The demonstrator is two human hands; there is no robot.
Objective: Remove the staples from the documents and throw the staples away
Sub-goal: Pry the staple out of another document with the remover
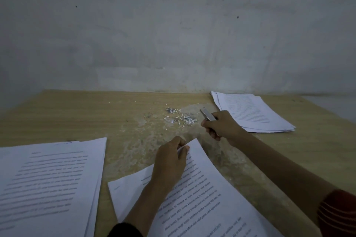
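Across the lower view runs the wooden desk (77, 113), its back edge hard against a bare wall at 12 o'clock and its right edge slanting off at 3 o'clock. At 8 o'clock lies the largest pile of printed sheets (48, 179), slightly fanned and running out of view toward the person. At 6 o'clock the document (208, 198) being worked on lies slantwise, its far corner lifted and curling. A smaller stack (254, 113) sits at 2 o'clock, close to the back edge.

Of the hands, the left hand (171, 161) pinches that lifted corner between thumb and fingers. The right hand (221, 127), at 1 o'clock, is clenched round a slim metal tool (207, 115) whose tip points toward 11 o'clock. Just beyond the tip, at 12 o'clock, lies a loose scatter of what look like staples (171, 110) mixed with paper scraps (181, 119). Whether a staple sits in the pinched corner cannot be told.

Such paper is light and limp and would likely tear at the corner if pulled hard, so the hold belongs right beside the staple, with the sheets pressed together. The staples look tiny, light and sharp. A careless sweep would scatter them, so they want gathering inward, away from both edges. Bare wood from 10 to 11 o'clock gives the most room.
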